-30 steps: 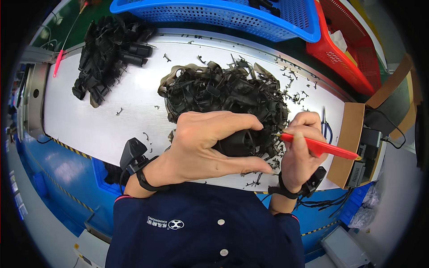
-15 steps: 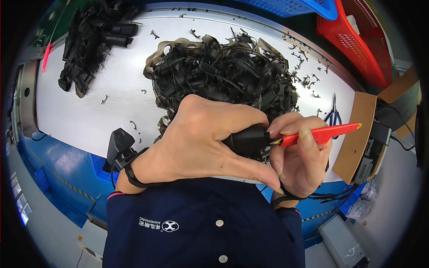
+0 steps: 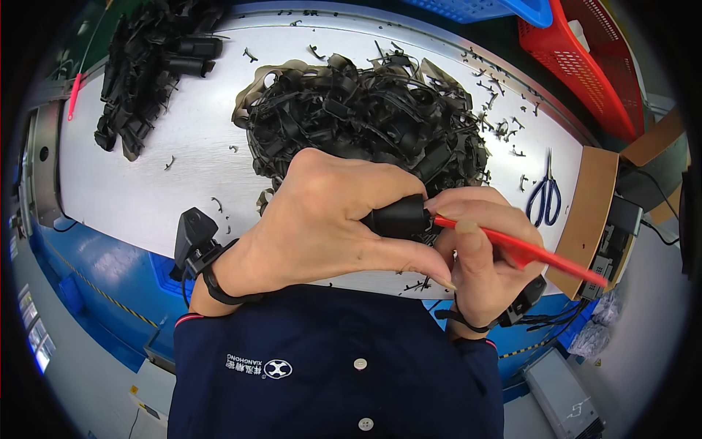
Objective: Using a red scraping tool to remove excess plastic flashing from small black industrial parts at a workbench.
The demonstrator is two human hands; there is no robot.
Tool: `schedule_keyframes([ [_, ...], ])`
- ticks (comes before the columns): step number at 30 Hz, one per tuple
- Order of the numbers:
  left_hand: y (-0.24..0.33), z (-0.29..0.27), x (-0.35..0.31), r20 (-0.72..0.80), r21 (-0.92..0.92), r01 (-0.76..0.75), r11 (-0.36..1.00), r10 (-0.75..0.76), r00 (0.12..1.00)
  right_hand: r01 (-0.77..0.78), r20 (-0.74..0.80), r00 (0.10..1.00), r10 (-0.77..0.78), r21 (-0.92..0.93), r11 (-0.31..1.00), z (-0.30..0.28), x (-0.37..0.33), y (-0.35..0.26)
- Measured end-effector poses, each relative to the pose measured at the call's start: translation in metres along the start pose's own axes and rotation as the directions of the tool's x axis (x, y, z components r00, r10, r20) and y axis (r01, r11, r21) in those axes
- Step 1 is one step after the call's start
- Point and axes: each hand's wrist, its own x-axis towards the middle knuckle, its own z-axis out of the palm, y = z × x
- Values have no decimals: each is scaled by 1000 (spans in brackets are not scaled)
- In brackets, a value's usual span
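Observation:
A black, tube-shaped plastic part [image 3: 401, 218] is gripped between the thumb and fingers of my left hand [image 3: 318, 227], with its end turned to the right. Against that end, my right hand [image 3: 486, 274] pinches a slim red-handled knife [image 3: 545, 252]. The knife's front tip meets the part's edge, and its handle slants down to the right; the blade itself is hard to see now. Right behind my hands lies a large heap of black plastic parts [image 3: 365, 117], mixed with thin runners and strips.
Another pile of black parts [image 3: 146, 80] is at the far left. Blue-handled snips [image 3: 548, 183] lie near a cardboard box [image 3: 581, 212] on the right. A red basket [image 3: 578, 73] and a blue basket [image 3: 468, 9] are at the back. Small black scraps dot the white table [image 3: 201, 117].
The knife has tilted, its back end swinging down and its tip up against the part. My right hand has turned with it, uncovering the snips. My left hand keeps hold of the part.

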Motion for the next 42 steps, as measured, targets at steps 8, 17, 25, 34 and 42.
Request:
schedule_keyframes([
  [8,7,-7,0,93,-140,155,978,-143,985,28,-178,984,-29,-8,1000,-3,-6,-3],
  [17,14,-9,-2,129,-247,137,959,-107,986,-87,-10,995,98,379,921,-10,-3,-4],
  [25,13,-10,-1,165,-139,122,983,-99,981,-285,128,958,257,319,904,-15,0,-11],
  [34,8,-8,-4,192,-131,131,983,-105,976,-480,199,877,438,313,819,-18,2,-11],
  [42,6,-9,-3,206,-92,173,981,-151,967,-207,16,978,207,6,978,-12,1,-3],
])
